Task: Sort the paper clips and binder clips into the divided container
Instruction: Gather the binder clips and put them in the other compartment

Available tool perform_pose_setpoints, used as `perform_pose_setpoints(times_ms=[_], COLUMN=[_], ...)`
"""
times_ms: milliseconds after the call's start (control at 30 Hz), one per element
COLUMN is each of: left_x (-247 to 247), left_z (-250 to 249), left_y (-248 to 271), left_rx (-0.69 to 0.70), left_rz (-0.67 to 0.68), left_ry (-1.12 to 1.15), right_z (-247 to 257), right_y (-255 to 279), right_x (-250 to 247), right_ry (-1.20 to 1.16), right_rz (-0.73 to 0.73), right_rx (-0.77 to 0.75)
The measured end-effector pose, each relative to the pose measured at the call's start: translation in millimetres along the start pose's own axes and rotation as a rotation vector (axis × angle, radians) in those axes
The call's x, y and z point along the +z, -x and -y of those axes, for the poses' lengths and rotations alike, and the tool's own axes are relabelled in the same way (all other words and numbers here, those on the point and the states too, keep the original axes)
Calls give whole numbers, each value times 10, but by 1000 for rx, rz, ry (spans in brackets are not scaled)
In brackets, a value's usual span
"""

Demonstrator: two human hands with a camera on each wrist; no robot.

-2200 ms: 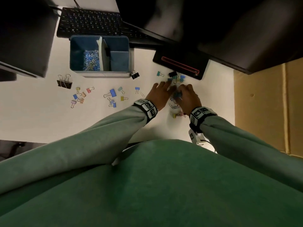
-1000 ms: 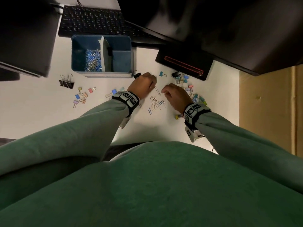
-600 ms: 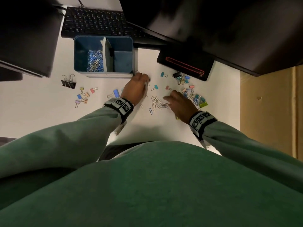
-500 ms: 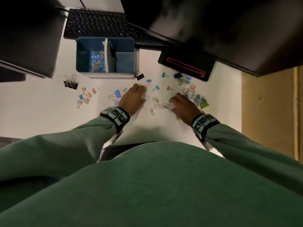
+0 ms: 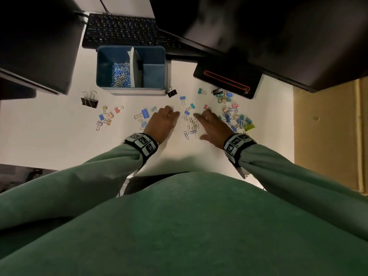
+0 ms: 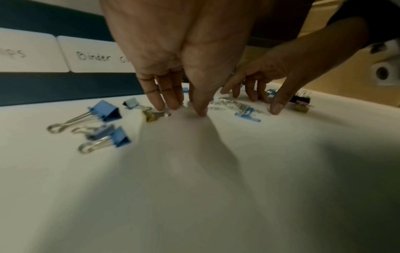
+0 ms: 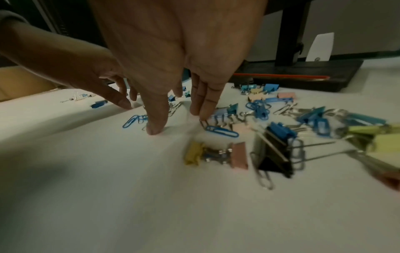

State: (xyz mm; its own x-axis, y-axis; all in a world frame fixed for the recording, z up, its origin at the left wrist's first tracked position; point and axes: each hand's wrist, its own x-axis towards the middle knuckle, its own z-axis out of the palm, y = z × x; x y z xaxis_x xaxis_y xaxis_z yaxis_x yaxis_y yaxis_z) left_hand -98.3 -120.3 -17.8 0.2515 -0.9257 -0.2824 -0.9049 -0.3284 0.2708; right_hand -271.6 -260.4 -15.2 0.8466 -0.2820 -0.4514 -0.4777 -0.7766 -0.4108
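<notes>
A blue divided container (image 5: 130, 49) stands at the back, with paper clips (image 5: 120, 74) heaped in its left compartment. Loose silver and blue paper clips (image 5: 191, 124) lie in a small pile between my hands. My left hand (image 5: 169, 116) is at the pile's left with straight fingers, and its fingertips (image 6: 171, 104) touch the table and hold nothing. At the pile's right, my right hand (image 5: 207, 120) also touches the table with straight fingers (image 7: 201, 109). Coloured binder clips (image 5: 237, 116) are scattered to the right of the right hand. More binder clips (image 6: 103, 113) lie to the left of the left hand.
A second group of small binder clips (image 5: 106, 117) and a large black binder clip (image 5: 89, 100) lie at the left. A keyboard (image 5: 123, 30) sits behind the container. A black monitor base (image 5: 229, 80) is at the back right. The table's right edge (image 5: 293, 136) borders brown cardboard.
My left hand drew back from the container's front right corner to the pile's left side and uncurled. The right hand stretched its fingers out beside the pile.
</notes>
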Motion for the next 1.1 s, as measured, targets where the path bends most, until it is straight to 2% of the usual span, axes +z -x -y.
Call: perform_pose_setpoints(times_ms=[133,233,333,467,700,933,1100], left_x=[-20,-3,44,113,151,188,24], left_z=[122,35,-103,-189,-255,-185,-47], left_y=[24,50,73,22,-56,-65,50], left_rx=[-75,-50,-44,-46,-41,-25,-2], left_rz=[1,39,135,175,85,126,135], left_ry=[-27,41,118,106,179,234,343], right_z=[201,275,220,230,306,198,80], right_y=[-179,-242,-205,-168,-242,-166,-125], right_x=[47,47,17,71,172,63,60], right_ry=[-11,-26,-89,-31,-15,-210,-300], right_rz=[-30,-33,-57,-17,-78,-17,-96], right_rx=[-80,-120,-51,-18,-74,-36,39])
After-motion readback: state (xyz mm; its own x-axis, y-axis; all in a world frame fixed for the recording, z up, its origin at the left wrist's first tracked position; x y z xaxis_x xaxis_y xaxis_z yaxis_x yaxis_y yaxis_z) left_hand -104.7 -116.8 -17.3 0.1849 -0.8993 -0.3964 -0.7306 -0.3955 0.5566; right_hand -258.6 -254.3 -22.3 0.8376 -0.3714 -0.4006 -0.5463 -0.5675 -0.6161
